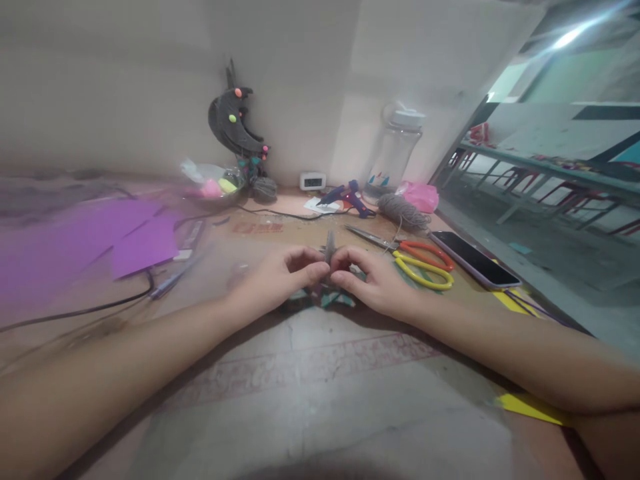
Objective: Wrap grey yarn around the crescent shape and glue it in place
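Observation:
A small, thin grey piece [330, 245] stands upright between my two hands at the middle of the table; its kind is too blurred to tell. My left hand [300, 265] pinches it from the left with thumb and forefinger. From the other side my right hand [357, 270] closes on it in the same way, fingertips nearly meeting. Under the hands lie dark green scraps [337, 300], partly hidden. Just to the right, scissors [425, 260] with one orange and one yellow handle rest with their blades pointing left.
Purple sheets [145, 243] and a pen [173, 277] lie left, near a black cable. Along the wall are a decorated grey crescent [231, 123], a small clock [313, 181], a glue gun [349, 197], a bottle [395, 153] and grey yarn [404, 211]. A phone [475, 259] lies right.

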Tool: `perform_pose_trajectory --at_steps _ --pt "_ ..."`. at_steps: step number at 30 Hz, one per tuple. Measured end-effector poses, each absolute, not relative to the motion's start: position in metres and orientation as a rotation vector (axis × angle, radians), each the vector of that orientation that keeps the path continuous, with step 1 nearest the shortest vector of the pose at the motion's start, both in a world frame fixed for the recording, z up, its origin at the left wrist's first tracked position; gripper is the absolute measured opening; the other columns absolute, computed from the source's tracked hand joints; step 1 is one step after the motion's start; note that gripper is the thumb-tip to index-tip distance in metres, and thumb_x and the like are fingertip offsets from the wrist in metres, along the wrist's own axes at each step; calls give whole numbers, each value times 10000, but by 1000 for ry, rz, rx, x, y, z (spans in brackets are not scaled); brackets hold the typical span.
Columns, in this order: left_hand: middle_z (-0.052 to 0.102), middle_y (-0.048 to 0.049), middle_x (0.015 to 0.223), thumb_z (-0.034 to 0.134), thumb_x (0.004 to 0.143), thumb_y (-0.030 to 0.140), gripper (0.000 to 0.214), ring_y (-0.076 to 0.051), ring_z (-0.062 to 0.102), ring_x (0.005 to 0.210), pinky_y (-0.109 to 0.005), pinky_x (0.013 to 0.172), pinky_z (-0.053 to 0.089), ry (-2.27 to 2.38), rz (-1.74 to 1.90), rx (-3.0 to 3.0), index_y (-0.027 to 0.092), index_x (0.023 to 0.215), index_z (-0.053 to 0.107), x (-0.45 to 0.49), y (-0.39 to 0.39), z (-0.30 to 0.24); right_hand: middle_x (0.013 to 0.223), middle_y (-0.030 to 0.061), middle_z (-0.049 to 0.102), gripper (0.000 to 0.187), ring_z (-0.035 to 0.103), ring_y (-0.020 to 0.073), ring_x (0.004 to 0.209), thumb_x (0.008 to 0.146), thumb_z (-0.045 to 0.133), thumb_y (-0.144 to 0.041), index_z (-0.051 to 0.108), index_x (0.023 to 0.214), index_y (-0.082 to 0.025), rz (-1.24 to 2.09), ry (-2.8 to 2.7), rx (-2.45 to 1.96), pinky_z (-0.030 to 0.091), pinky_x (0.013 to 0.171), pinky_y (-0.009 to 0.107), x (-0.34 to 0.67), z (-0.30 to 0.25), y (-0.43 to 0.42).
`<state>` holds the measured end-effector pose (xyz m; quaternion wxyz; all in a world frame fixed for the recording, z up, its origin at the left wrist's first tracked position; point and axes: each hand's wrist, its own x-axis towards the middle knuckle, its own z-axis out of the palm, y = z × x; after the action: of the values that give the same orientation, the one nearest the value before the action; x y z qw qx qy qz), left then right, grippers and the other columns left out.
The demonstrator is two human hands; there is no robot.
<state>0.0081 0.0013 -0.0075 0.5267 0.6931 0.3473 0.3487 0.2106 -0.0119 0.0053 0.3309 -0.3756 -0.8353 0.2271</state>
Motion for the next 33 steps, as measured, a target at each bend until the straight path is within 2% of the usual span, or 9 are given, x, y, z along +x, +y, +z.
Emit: perform_pose_trajectory --at_steps 5,11,15,18,20,23,28,33 --pt "633 13 862 602 864 383 206 -115 617 691 -254 669 498 845 898 1681 196 950 591 9 -3 -6 728 6 620 258 544 140 686 866 571 -429 584 769 -190 619 -2157 -1046 413 646 250 206 10 -15" --pt "636 5 879 585 872 333 144 -134 607 798 -250 722 476 913 944 1843 206 938 603 8 -3 -5 722 12 593 281 530 142 696 888 523 -407 566 728 -180 630 -2194 -1115 390 632 248 204 11 -16" --pt "623 13 784 594 869 376 173 -134 603 705 -253 658 472 945 985 1751 209 892 554 9 -4 -5 676 -8 535 259 490 128 656 899 479 -370 548 733 -183 699 -2099 -1123 379 610 243 207 9 -13" --pt "620 -2 692 503 909 470 332 -146 588 646 -266 620 454 959 868 1814 195 732 560 8 -3 -3 674 -14 509 281 476 119 641 902 487 -399 535 726 -184 814 -1973 -1072 383 595 239 209 7 -10" --pt "635 -21 714 473 920 492 417 -159 591 699 -274 664 450 967 824 1947 186 667 598 8 -2 -1 668 -18 503 283 467 112 623 899 507 -401 535 719 -184 848 -1944 -1043 374 577 233 209 6 -9" --pt "614 -14 714 526 899 478 411 -166 570 757 -274 708 426 973 835 2149 183 638 641 8 0 2 646 -26 497 274 447 103 597 892 531 -392 550 718 -181 845 -1950 -1046 357 559 229 208 5 -8" --pt "555 9 661 592 857 438 339 -148 510 684 -265 632 376 1080 772 2248 173 652 642 7 -1 1 643 -29 516 278 449 101 610 888 548 -391 577 725 -168 798 -2008 -1074 360 585 230 207 5 -9" --pt "488 30 612 534 894 379 352 -128 475 630 -255 586 343 1011 737 2261 173 609 556 6 -2 1 636 -33 509 297 453 98 619 899 539 -390 560 704 -166 738 -2064 -1067 357 596 228 208 6 -9"
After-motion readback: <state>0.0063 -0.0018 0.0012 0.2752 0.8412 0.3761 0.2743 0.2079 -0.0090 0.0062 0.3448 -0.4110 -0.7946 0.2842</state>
